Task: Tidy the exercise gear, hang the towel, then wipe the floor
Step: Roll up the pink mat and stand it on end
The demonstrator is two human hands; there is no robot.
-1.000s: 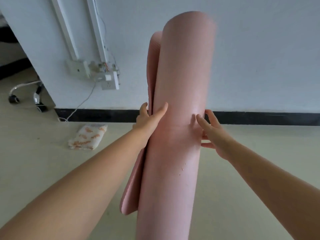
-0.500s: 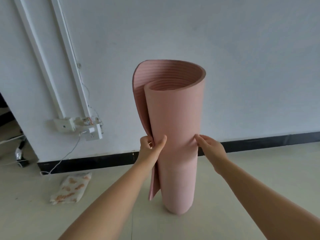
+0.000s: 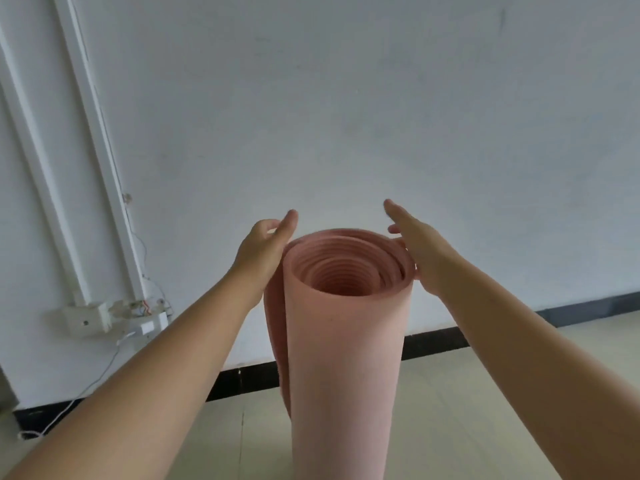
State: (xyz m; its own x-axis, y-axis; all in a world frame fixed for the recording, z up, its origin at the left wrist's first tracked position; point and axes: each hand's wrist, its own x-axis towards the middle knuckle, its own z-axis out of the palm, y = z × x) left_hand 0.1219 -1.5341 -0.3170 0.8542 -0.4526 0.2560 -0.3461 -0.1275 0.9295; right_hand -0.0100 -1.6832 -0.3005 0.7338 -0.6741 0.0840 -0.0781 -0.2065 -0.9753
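Note:
A pink exercise mat [image 3: 346, 358], rolled into a loose tube, stands upright on the floor in front of me, its open spiral end facing up. A loose outer flap hangs down its left side. My left hand [image 3: 265, 249] lies with its palm against the left of the top rim, fingers stretched out past it. My right hand [image 3: 417, 244] rests flat against the right of the rim, fingers straight and pointing at the wall. Neither hand curls around the roll. The towel is out of view.
A white wall [image 3: 346, 116] with a black skirting board [image 3: 433, 341] runs close behind the mat. At the left are white cable ducts [image 3: 93, 150], a socket box with bare wires [image 3: 104, 317] and a white cable [image 3: 69, 407] trailing to the beige floor [image 3: 485, 410].
The mat has come closer and lower in view, so I look down into its top. Both hands slid up from mid-roll to the rim and opened. The patterned towel left the view.

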